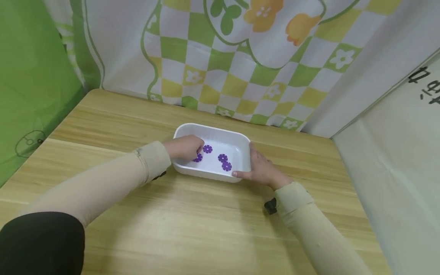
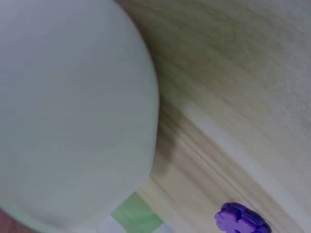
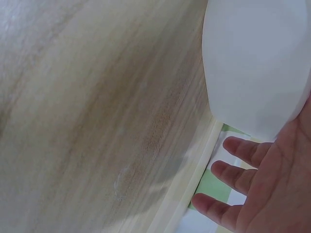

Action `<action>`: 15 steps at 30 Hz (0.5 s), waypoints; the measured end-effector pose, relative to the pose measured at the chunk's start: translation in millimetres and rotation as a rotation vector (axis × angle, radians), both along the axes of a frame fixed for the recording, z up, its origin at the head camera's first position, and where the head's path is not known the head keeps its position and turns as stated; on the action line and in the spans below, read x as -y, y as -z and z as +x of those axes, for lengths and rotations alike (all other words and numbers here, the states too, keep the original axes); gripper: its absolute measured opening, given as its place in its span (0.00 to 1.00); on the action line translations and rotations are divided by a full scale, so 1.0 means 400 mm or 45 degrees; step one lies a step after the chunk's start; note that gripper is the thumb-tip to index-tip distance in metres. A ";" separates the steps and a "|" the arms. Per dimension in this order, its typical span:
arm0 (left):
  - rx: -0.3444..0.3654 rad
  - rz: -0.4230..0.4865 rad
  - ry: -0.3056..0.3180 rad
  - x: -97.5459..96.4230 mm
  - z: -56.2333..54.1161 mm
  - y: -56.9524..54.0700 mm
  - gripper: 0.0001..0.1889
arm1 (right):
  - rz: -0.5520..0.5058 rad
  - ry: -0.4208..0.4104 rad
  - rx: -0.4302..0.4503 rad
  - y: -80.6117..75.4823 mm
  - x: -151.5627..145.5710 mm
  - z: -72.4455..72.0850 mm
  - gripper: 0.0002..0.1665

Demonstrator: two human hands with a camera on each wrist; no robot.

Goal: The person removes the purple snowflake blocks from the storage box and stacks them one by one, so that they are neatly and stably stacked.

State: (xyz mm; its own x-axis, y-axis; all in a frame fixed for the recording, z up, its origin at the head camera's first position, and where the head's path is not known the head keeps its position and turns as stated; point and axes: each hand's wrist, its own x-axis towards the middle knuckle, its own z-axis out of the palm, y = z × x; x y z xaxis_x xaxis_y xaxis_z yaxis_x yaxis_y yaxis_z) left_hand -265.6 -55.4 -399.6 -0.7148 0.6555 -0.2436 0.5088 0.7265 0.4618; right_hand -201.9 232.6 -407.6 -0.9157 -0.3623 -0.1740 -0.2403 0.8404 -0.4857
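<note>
A white plastic tray (image 1: pixel 216 131) stands on the wooden table, with several purple notched discs inside. My left hand (image 1: pixel 185 148) reaches over its left end, fingers curled down, fingertips at a purple disc (image 1: pixel 197 157) partly hidden beneath them. Two discs (image 1: pixel 225 162) lie overlapping nearer the tray's right side, and another disc (image 1: pixel 207 149) is just beyond my left fingers. At the right end, my right hand (image 1: pixel 262 168) grips the tray, thumb over the near corner. Its other fingers (image 3: pixel 238 177) stick out past the tray in the right wrist view.
In the left wrist view a purple disc (image 2: pixel 241 219) shows against the wood outside the tray. A checkered floral cloth (image 1: pixel 237 76) hangs along the table's far edge. Green fabric (image 1: pixel 31 68) borders the left, and a pale panel (image 1: pixel 395 152) the right.
</note>
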 end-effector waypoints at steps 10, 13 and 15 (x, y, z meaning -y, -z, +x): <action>-0.068 0.233 -0.010 0.038 -0.016 -0.035 0.04 | 0.017 0.004 0.002 -0.006 0.002 0.000 0.78; 0.014 0.355 -0.077 0.050 -0.013 -0.042 0.02 | 0.020 0.005 -0.003 -0.006 0.003 0.000 0.77; 0.077 0.444 -0.139 0.059 -0.014 -0.042 0.02 | 0.018 -0.001 -0.009 -0.008 0.005 0.001 0.77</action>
State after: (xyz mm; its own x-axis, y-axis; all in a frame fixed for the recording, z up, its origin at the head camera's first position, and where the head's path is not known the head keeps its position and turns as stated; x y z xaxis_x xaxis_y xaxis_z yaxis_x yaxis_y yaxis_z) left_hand -271.0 -78.8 -382.8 -0.7761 0.6275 -0.0628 0.4015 0.5685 0.7181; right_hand -201.5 230.7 -404.5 -0.9166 -0.3606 -0.1729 -0.2442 0.8471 -0.4719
